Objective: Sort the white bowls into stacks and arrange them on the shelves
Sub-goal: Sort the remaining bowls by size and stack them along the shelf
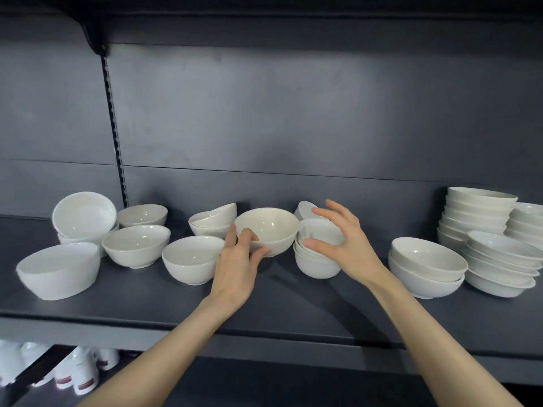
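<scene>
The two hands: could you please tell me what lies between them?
Head view: a single white bowl, gripped by the left hand, lies left of the right hand.

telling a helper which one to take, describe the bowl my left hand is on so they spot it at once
On the dark shelf, look to the middle of the row. The bowl sits singly between two stacks, and only it has the left hand gripping its near rim.

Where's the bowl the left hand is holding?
Head view, centre: the bowl is in the left hand's grip, between a tilted pair of bowls to its left and the small stack by the right hand.
</scene>
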`<state>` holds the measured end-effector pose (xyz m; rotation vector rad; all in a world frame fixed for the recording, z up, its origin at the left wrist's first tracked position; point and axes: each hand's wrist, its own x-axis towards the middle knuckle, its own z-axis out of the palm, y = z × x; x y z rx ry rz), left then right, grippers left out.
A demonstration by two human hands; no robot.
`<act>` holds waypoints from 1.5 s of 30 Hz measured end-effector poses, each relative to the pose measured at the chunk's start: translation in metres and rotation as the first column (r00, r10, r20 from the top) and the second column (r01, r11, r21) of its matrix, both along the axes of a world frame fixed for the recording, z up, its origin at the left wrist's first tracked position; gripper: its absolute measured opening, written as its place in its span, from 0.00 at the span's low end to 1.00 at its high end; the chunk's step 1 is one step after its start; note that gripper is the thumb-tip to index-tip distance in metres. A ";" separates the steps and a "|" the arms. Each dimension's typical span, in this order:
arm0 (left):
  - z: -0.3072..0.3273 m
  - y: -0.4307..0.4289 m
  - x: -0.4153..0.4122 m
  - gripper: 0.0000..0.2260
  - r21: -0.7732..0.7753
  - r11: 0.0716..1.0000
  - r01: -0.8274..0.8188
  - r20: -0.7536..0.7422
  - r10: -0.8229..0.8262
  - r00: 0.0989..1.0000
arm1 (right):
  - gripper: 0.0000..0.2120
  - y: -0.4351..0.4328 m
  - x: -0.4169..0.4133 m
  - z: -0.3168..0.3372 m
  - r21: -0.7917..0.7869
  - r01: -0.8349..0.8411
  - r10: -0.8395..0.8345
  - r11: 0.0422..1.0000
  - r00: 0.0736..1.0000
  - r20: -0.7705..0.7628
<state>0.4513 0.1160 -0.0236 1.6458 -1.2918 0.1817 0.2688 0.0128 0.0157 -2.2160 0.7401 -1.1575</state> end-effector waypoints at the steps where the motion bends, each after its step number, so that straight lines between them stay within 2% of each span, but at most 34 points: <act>1: 0.003 0.004 0.000 0.07 -0.030 1.000 0.007 0.009 -0.007 1.000 | 0.27 0.002 0.005 0.004 0.003 -0.035 0.035 0.999 0.999 -0.003; 5: 0.016 0.026 0.010 0.07 -0.105 0.993 0.046 -0.009 -0.048 0.999 | 0.24 0.009 0.025 0.014 0.106 -0.198 0.202 0.974 0.979 -0.030; 10: 0.021 0.064 0.035 0.07 -0.112 0.991 0.073 -0.019 -0.075 0.997 | 0.10 0.027 0.057 0.015 0.147 -0.364 0.360 0.920 0.932 0.051; 13: 0.024 0.080 0.060 0.07 -0.137 0.988 0.073 -0.056 -0.081 0.995 | 0.05 0.038 0.085 0.019 0.094 -0.369 0.365 0.925 0.929 0.056; 17: 0.037 0.100 0.104 0.16 -0.195 0.971 0.136 -0.210 -0.177 0.962 | 0.05 0.055 0.133 0.027 0.051 -0.352 0.346 0.935 0.933 0.103; 19: 0.042 0.110 0.134 0.18 -0.186 0.977 0.105 -0.215 -0.145 0.966 | 0.06 0.063 0.159 0.028 0.044 -0.334 0.326 0.942 0.937 0.128; 21: 0.044 0.122 0.170 0.15 -0.179 0.983 0.030 -0.191 -0.064 0.979 | 0.06 0.070 0.188 0.026 0.044 -0.314 0.305 0.948 0.941 0.149; 23: 0.044 0.131 0.209 0.15 -0.119 0.992 -0.035 -0.176 0.013 0.984 | 0.05 0.077 0.217 0.023 0.062 -0.295 0.281 0.954 0.945 0.168; 25: 0.041 0.135 0.245 0.18 0.007 0.999 -0.047 -0.127 0.048 0.991 | 0.04 0.084 0.243 0.020 0.089 -0.278 0.258 0.956 0.948 0.188; 29: 0.038 0.127 0.292 0.28 0.276 0.961 -0.009 -0.014 0.013 1.000 | 0.03 0.089 0.278 0.016 0.151 -0.230 0.198 0.962 0.960 0.200; 31: 0.038 0.122 0.307 0.31 0.354 0.935 0.018 -0.002 -0.019 1.000 | 0.03 0.089 0.289 0.011 0.151 -0.187 0.160 0.971 0.972 0.174; 38: 0.036 0.110 0.326 0.30 0.405 0.895 0.187 -0.086 -0.166 0.982 | 0.03 0.094 0.304 -0.002 0.203 -0.131 0.127 0.970 0.991 0.032; 45: 0.031 0.100 0.327 0.32 0.538 0.831 0.141 -0.015 -0.158 0.987 | 0.03 0.095 0.309 -0.004 0.227 -0.113 0.143 0.967 0.983 -0.119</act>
